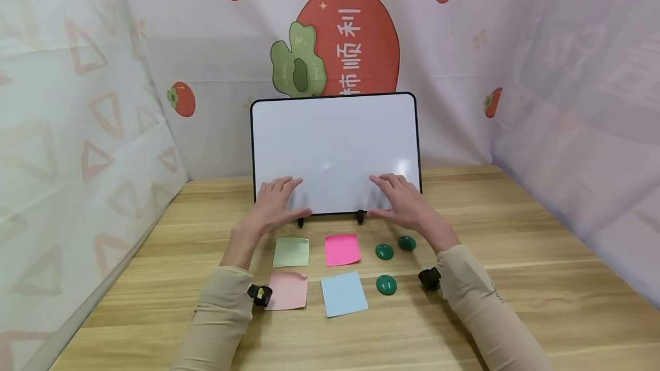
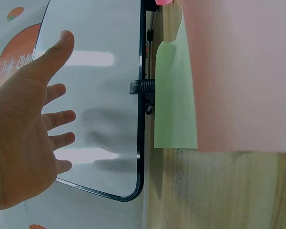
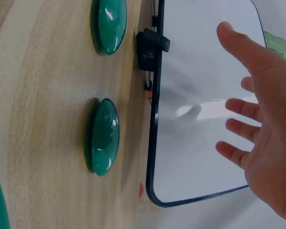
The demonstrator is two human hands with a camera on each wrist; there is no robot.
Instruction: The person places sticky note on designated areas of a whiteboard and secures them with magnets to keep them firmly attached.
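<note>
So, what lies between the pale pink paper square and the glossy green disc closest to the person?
In the head view, one light blue paper square lies between them on the wood-grain tabletop.

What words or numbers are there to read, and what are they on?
"柿顺利", sideways on the big red printed fruit; its lowest character meets the black-rimmed white rectangular board.
Lettering on the beige cloth right sleeve: too small to read.
Pale marks on the right-hand whitish fabric wall: too faint.
Numbers: none readable.
</note>
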